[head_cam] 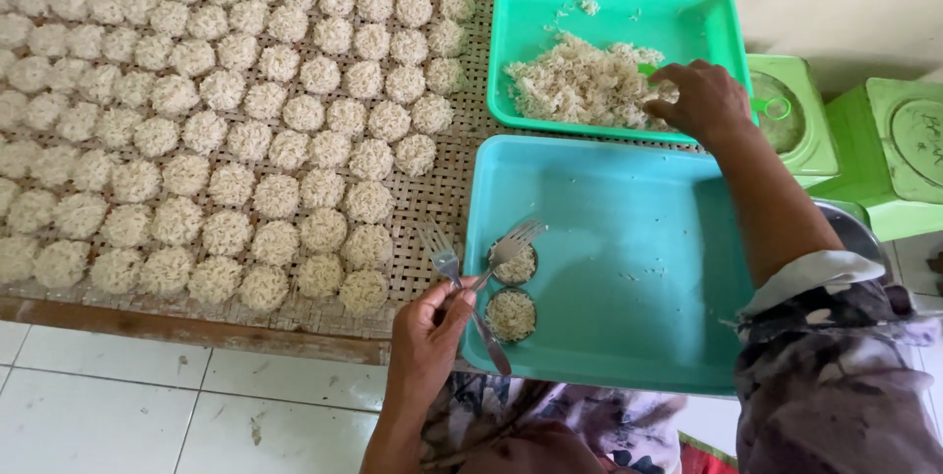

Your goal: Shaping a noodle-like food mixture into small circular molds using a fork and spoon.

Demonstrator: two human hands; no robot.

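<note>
My left hand (424, 338) grips two metal forks (478, 268) at the near left rim of a light blue tray (629, 268). One fork's tines rest on the farther of two small round moulds (513, 264) packed with white noodles; the nearer mould (511, 315) sits just below it. My right hand (702, 99) reaches into a green tray (550, 2) and holds a green spoon (766, 106) at the edge of a heap of loose noodles (580, 81).
A woven bamboo mat (432, 199) on a wooden frame carries several rows of round noodle cakes (226, 111). Green stools or containers (884, 140) stand at the right. White floor tiles (147, 395) lie below the mat's near edge.
</note>
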